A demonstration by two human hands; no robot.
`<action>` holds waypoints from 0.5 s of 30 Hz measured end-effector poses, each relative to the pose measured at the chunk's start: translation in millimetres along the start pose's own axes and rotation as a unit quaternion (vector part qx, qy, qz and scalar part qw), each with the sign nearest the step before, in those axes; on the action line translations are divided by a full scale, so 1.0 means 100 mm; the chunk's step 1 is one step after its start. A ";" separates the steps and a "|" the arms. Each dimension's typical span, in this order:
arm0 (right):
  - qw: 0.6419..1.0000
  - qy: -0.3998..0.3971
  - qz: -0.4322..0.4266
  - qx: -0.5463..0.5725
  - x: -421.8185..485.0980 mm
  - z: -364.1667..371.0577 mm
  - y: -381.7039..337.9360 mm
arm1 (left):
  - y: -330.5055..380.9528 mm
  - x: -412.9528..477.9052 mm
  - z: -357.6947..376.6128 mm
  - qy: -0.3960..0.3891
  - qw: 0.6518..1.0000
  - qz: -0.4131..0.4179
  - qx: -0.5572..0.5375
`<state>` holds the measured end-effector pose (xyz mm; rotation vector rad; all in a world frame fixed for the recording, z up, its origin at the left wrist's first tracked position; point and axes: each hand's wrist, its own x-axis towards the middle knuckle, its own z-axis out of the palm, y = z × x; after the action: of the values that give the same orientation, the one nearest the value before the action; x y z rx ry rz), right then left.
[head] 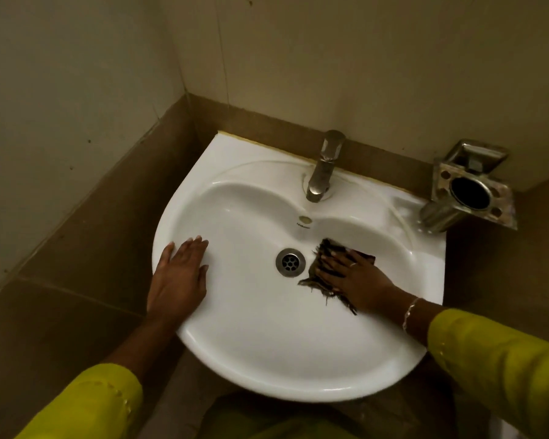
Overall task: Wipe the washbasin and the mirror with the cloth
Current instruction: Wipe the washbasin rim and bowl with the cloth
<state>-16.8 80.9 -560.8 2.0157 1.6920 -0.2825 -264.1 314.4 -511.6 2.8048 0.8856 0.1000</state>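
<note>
A white washbasin (267, 337) fills the middle of the view, with a metal drain (290, 262) at the bottom of its bowl. A dark, frayed cloth (327, 248) lies inside the bowl just right of the drain. My right hand (349, 274) presses flat on the cloth with straight, spread fingers. On the basin's left rim rests my left hand (179, 274), its fingers straight and reaching over the inner edge. No mirror is in view.
A steel tap (324, 167) stands at the back of the basin. A steel holder with a round hole (469, 191) hangs on the wall at the right. Tiled walls close in at the left and back. Brown floor tiles lie below.
</note>
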 end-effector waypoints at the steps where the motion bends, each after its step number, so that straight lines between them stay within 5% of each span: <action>1: 1.000 0.021 0.004 -0.019 0.07 -0.01 0.01 | 0.00 -0.01 0.00 0.008 1.000 0.002 -0.003; 9: 0.977 0.190 -0.057 -0.084 0.61 -0.22 -0.11 | 0.00 0.01 -0.01 0.011 1.000 -0.002 -0.013; 15: 0.979 0.156 0.028 0.127 1.12 -0.56 -0.69 | -0.01 0.00 -0.02 0.018 0.999 -0.009 -0.032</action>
<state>-68.2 212.7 -579.6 2.3950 1.8580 -0.1763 -264.7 315.3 -510.3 2.7435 0.8983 0.1748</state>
